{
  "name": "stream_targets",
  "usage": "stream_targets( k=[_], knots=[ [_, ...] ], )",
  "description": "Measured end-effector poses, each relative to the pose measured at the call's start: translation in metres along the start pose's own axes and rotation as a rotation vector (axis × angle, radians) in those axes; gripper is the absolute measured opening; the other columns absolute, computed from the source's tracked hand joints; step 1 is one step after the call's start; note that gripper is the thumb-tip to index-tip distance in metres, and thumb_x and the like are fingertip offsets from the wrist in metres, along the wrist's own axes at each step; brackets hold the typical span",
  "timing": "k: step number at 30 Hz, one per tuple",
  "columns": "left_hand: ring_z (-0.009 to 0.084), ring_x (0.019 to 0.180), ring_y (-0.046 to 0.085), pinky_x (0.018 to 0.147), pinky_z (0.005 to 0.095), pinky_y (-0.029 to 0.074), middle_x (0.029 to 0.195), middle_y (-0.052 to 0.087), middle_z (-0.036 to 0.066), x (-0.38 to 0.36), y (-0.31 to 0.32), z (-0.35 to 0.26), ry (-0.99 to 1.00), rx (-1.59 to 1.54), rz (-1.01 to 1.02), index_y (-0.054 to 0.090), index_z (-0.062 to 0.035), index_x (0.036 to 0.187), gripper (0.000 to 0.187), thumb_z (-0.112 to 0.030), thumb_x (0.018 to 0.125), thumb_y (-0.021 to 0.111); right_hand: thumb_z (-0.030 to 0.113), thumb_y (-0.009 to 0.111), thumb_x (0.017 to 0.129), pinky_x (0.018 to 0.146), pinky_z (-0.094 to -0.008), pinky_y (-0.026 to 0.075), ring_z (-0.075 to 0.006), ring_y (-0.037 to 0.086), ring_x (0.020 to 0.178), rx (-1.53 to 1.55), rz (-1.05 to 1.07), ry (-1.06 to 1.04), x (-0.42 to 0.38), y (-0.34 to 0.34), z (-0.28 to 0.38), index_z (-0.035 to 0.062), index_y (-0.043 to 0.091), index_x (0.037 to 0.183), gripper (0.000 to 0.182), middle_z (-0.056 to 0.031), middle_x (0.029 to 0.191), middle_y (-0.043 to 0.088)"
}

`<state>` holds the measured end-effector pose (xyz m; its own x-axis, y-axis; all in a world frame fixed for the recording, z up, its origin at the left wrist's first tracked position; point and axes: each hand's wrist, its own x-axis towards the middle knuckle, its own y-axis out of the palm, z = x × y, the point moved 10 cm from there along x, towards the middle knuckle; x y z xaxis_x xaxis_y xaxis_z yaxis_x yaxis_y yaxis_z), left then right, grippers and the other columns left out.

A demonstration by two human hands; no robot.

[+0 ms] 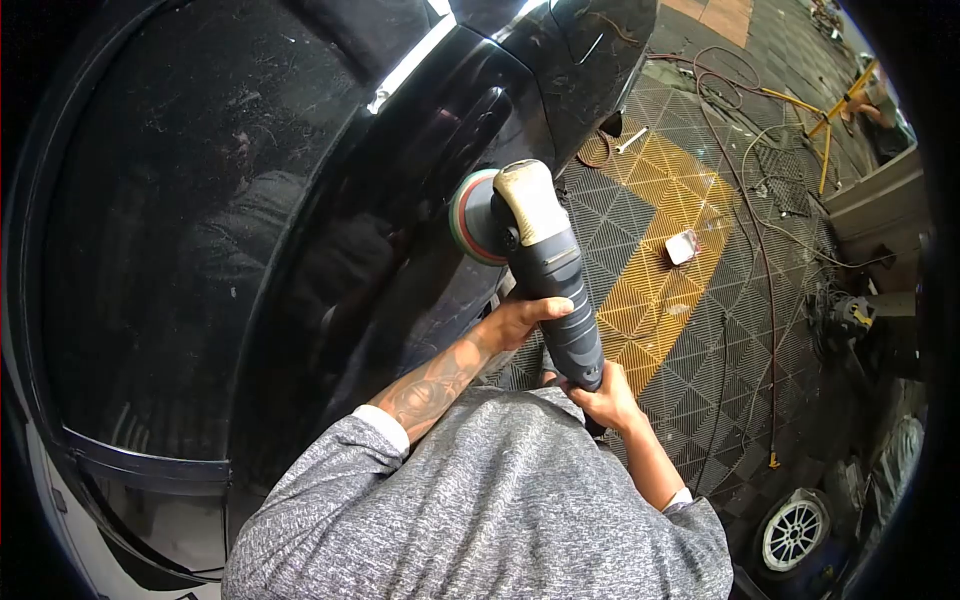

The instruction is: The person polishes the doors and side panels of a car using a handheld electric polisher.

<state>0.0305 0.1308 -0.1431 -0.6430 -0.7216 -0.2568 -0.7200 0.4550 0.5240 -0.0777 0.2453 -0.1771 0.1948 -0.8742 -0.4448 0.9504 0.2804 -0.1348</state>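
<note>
A car polisher [563, 270] with a black body and a pale cover over its head is held in both my hands. My left hand [528, 318] wraps round the middle of its body, thumb on top. Around the rear end of the polisher my right hand [607, 395] is closed. The round polishing pad [474, 217], edged in green and red, faces the side of the glossy black car [340, 250] and overlaps it in this view. The fingers under the tool are mostly hidden.
Grey and yellow floor tiles [650, 290] lie right of the car, with a small white container [682, 247] on them. A red hose [765, 290] and cables cross the floor. A wheel [795, 530] lies lower right; a yellow stand [828, 130] is upper right, near a partly visible person [878, 110].
</note>
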Motion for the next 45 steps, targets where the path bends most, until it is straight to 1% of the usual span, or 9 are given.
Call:
stream_targets(
  k=[18, 26, 28, 32, 33, 37, 40, 42, 45],
  knots=[
    [0.0217, 0.106, 0.067, 0.1, 0.0407, 0.053, 0.111, 0.068, 0.01, 0.001, 0.003, -0.003, -0.003, 0.024, 0.006, 0.062, -0.0022, 0.122, 0.055, -0.034, 0.081, 0.08, 0.02, 0.078, 0.077, 0.073, -0.0378, 0.056, -0.0222, 0.072, 0.074, 0.047, -0.03, -0.068, 0.003, 0.003, -0.007, -0.0051, 0.069, 0.098, 0.034, -0.0163, 0.081, 0.074],
    [0.0222, 0.107, 0.067, 0.101, 0.0416, 0.053, 0.114, 0.068, 0.011, 0.005, -0.004, 0.006, -0.047, 0.024, 0.017, 0.061, -0.002, 0.124, 0.057, -0.033, 0.08, 0.081, 0.019, 0.078, 0.078, 0.075, -0.0374, 0.056, -0.0218, 0.072, 0.077, 0.069, -0.01, -0.018, 0.006, 0.011, -0.017, -0.0055, 0.068, 0.101, 0.035, -0.0158, 0.082, 0.074],
    [0.0222, 0.106, 0.067, 0.101, 0.0415, 0.053, 0.113, 0.068, 0.011, 0.003, -0.004, 0.003, -0.025, 0.026, -0.003, 0.061, -0.0025, 0.124, 0.058, -0.033, 0.08, 0.081, 0.014, 0.072, 0.076, 0.071, -0.031, 0.055, -0.0127, 0.068, 0.073, 0.013, -0.027, -0.071, 0.007, 0.006, -0.012, -0.0001, 0.074, 0.097, 0.025, -0.0062, 0.083, 0.074],
    [0.0216, 0.104, 0.067, 0.098, 0.0404, 0.054, 0.11, 0.069, 0.01, 0.003, -0.008, 0.005, -0.056, 0.064, -0.023, 0.062, -0.0024, 0.122, 0.056, -0.034, 0.08, 0.081, 0.012, 0.073, 0.077, 0.07, -0.0308, 0.055, -0.0118, 0.065, 0.072, 0.032, -0.023, -0.055, 0.015, 0.012, -0.022, -0.0011, 0.072, 0.097, 0.024, -0.0052, 0.083, 0.072],
    [0.0205, 0.102, 0.067, 0.097, 0.0393, 0.054, 0.109, 0.069, 0.009, 0.006, -0.01, 0.008, -0.052, 0.064, -0.011, 0.062, -0.0033, 0.121, 0.053, -0.033, 0.08, 0.08, 0.019, 0.078, 0.074, 0.074, -0.0371, 0.056, -0.0204, 0.07, 0.074, 0.097, -0.027, -0.023, 0.018, 0.015, -0.032, -0.0043, 0.069, 0.096, 0.033, -0.0135, 0.079, 0.072],
    [0.019, 0.099, 0.068, 0.094, 0.0382, 0.055, 0.105, 0.069, 0.007, 0.008, -0.018, 0.015, -0.033, 0.086, -0.04, 0.063, -0.0053, 0.118, 0.049, -0.031, 0.081, 0.08, 0.019, 0.078, 0.074, 0.076, -0.0368, 0.056, -0.0199, 0.071, 0.077, 0.113, -0.007, -0.013, 0.024, 0.02, -0.051, -0.0037, 0.069, 0.098, 0.034, -0.0137, 0.084, 0.074],
    [0.0191, 0.097, 0.068, 0.093, 0.0381, 0.055, 0.104, 0.069, 0.006, 0.004, -0.027, 0.021, -0.015, 0.123, -0.089, 0.063, -0.005, 0.118, 0.048, -0.03, 0.081, 0.08, 0.018, 0.078, 0.074, 0.08, -0.0363, 0.055, -0.0197, 0.07, 0.083, 0.163, 0.043, -0.071, 0.034, 0.021, -0.056, -0.0031, 0.068, 0.105, 0.038, -0.0123, 0.091, 0.074],
    [0.0191, 0.098, 0.067, 0.095, 0.0385, 0.055, 0.105, 0.068, 0.006, -0.001, -0.039, 0.031, -0.04, 0.166, -0.128, 0.062, -0.0055, 0.119, 0.048, -0.029, 0.081, 0.08, 0.013, 0.074, 0.075, 0.077, -0.0315, 0.055, -0.0118, 0.065, 0.078, 0.182, 0.131, -0.13, 0.041, 0.024, -0.05, -0.0002, 0.07, 0.1, 0.029, -0.0034, 0.087, 0.072],
    [0.0192, 0.102, 0.066, 0.097, 0.0397, 0.054, 0.108, 0.066, 0.006, -0.007, -0.049, 0.047, -0.035, 0.174, -0.201, 0.061, -0.0065, 0.122, 0.05, -0.028, 0.081, 0.082, 0.015, 0.076, 0.074, 0.081, -0.0328, 0.055, -0.0135, 0.067, 0.082, 0.182, 0.166, -0.089, 0.048, 0.029, -0.067, 0.0008, 0.069, 0.105, 0.035, -0.0041, 0.091, 0.073]
  ],
)
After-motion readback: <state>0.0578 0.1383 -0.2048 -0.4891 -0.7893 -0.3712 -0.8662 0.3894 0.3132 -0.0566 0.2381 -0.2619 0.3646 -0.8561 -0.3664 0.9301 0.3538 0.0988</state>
